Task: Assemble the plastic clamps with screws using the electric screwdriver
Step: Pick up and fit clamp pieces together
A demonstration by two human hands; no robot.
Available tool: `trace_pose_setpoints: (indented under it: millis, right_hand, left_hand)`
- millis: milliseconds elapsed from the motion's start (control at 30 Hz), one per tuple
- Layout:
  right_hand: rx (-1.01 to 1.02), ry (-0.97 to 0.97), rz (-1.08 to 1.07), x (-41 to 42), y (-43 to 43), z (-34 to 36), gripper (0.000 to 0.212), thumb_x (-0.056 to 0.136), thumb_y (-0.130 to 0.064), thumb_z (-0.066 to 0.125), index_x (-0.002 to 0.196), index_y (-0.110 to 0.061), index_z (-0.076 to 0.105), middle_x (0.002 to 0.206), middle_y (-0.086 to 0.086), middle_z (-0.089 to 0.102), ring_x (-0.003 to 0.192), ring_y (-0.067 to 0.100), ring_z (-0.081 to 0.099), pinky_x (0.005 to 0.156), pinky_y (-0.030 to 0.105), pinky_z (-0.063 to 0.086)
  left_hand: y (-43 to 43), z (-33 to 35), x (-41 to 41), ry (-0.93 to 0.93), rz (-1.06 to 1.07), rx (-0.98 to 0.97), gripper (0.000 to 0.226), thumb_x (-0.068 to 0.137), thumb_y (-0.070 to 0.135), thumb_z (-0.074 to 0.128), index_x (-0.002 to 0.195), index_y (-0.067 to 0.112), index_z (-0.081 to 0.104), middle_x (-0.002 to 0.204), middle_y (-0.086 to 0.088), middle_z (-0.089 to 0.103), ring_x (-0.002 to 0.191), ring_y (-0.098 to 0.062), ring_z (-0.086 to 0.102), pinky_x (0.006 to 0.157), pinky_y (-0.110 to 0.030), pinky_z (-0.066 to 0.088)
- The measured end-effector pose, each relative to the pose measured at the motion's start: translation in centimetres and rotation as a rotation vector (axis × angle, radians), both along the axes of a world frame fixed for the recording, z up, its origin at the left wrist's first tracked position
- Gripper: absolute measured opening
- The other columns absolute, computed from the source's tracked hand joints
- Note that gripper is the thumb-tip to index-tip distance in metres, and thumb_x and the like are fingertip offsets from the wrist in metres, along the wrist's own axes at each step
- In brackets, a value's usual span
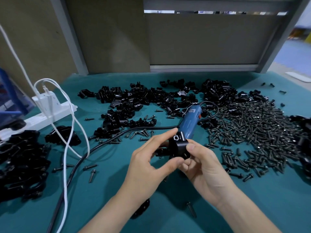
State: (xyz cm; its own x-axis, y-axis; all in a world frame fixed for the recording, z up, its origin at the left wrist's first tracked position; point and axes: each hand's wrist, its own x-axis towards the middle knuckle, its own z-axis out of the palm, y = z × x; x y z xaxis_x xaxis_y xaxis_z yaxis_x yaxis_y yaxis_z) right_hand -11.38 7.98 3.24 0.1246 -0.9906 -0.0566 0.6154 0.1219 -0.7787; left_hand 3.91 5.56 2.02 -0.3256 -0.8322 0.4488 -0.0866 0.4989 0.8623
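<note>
Both hands hold one black plastic clamp (179, 147) above the middle of the green table (104, 195). My left hand (151, 162) pinches it from the left with forefinger on top and thumb below. My right hand (200, 165) grips its right side, thumb on top. The clamp's hexagonal hole faces up. Behind it the blue electric screwdriver (190, 122) lies on the table, its black cord (104, 143) trailing left. A big heap of dark screws (255, 132) lies to the right. Loose black clamp halves (139, 101) are spread across the back.
A pile of black clamps (21, 163) sits at the left edge, more at the far right (304, 145). A white power strip (48, 113) with white cables (69, 148) is at the back left. Stray screws (91, 175) dot the cloth. One black part (141, 209) lies under my left forearm.
</note>
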Motion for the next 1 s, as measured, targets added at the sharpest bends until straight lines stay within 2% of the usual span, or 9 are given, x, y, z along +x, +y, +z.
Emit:
trace_pose_setpoints:
  millis: [133,233,333,400,467,600,767,867,1000]
  right_hand:
    - [0.076,0.009,-0.015,0.17,0.13,-0.10,0.041,0.056,-0.029,0.086,0.090,-0.008,0.078,0.073,0.012,0.065,0.058,0.011,0.065,0.061,0.022,0.056]
    - [0.153,-0.075,-0.069,0.54,0.13,0.17,0.016,0.069,-0.013,0.076,0.082,-0.003,0.076,0.070,0.016,0.058,0.047,0.011,0.060,0.052,0.021,0.054]
    - [0.171,-0.095,-0.088,0.68,0.13,0.47,0.024,0.073,-0.020,0.062,0.086,-0.001,0.068,0.063,0.007,0.068,0.044,0.010,0.061,0.048,0.019,0.053]
    - [0.151,-0.090,-0.076,0.56,0.17,0.58,0.022,0.078,-0.020,0.063,0.089,-0.001,0.065,0.056,0.003,0.066,0.042,0.007,0.060,0.048,0.020,0.053]
    - [0.115,-0.051,-0.063,0.44,0.13,0.46,0.021,0.079,-0.022,0.069,0.086,-0.003,0.071,0.061,0.004,0.068,0.046,0.008,0.062,0.051,0.021,0.054]
    - [0.022,0.093,-0.048,0.20,-0.05,0.15,0.022,0.076,-0.020,0.062,0.093,-0.010,0.073,0.086,0.011,0.072,0.060,0.015,0.067,0.056,0.026,0.056]
    - [-0.092,0.280,-0.099,0.24,0.18,0.14,0.019,0.079,-0.016,0.059,0.084,-0.028,0.073,0.087,0.002,0.069,0.063,0.014,0.065,0.056,0.027,0.056]
    - [-0.125,0.340,-0.129,0.16,0.23,0.12,0.021,0.078,-0.015,0.059,0.089,-0.028,0.071,0.087,0.001,0.068,0.066,0.015,0.065,0.057,0.028,0.056]
    - [-0.129,0.348,-0.132,-0.05,0.28,0.33,0.018,0.077,-0.013,0.061,0.085,-0.024,0.072,0.091,0.008,0.063,0.069,0.018,0.065,0.057,0.028,0.055]
  left_hand:
    - [-0.16,-0.03,0.08,0.019,-0.019,0.026,0.056,0.077,0.043,0.074,0.129,0.046,0.054,0.120,0.010,0.066,0.117,-0.019,0.061,0.100,-0.031,0.048]
    - [-0.21,-0.21,-0.03,0.038,-0.037,0.051,0.056,0.078,0.039,0.073,0.130,0.044,0.054,0.119,0.009,0.067,0.116,-0.019,0.061,0.100,-0.029,0.047]
    - [-0.26,-0.46,-0.16,0.059,-0.046,0.066,0.056,0.078,0.035,0.073,0.131,0.041,0.054,0.121,0.009,0.067,0.118,-0.018,0.061,0.101,-0.028,0.045]
    - [-0.31,-0.48,-0.22,0.067,-0.043,0.065,0.055,0.078,0.035,0.073,0.130,0.040,0.055,0.122,0.010,0.067,0.119,-0.017,0.060,0.101,-0.025,0.045]
    - [-0.35,-0.48,-0.22,0.066,-0.036,0.059,0.054,0.078,0.035,0.073,0.129,0.040,0.056,0.123,0.011,0.066,0.119,-0.015,0.060,0.101,-0.025,0.044]
    - [-0.30,-0.46,-0.20,0.041,-0.019,0.046,0.055,0.077,0.038,0.073,0.128,0.043,0.055,0.120,0.012,0.068,0.116,-0.016,0.062,0.100,-0.032,0.047]
    - [-0.50,-0.35,0.00,0.032,0.028,0.018,0.053,0.076,0.040,0.073,0.126,0.048,0.057,0.120,0.018,0.067,0.115,-0.011,0.062,0.099,-0.029,0.048]
    - [-0.69,-0.37,0.19,0.016,0.046,-0.009,0.048,0.077,0.041,0.073,0.122,0.047,0.059,0.118,0.016,0.067,0.114,-0.014,0.063,0.098,-0.034,0.048]
    - [-0.80,-0.29,0.20,-0.001,0.067,-0.039,0.047,0.076,0.042,0.074,0.121,0.045,0.060,0.115,0.017,0.068,0.112,-0.013,0.063,0.096,-0.025,0.048]
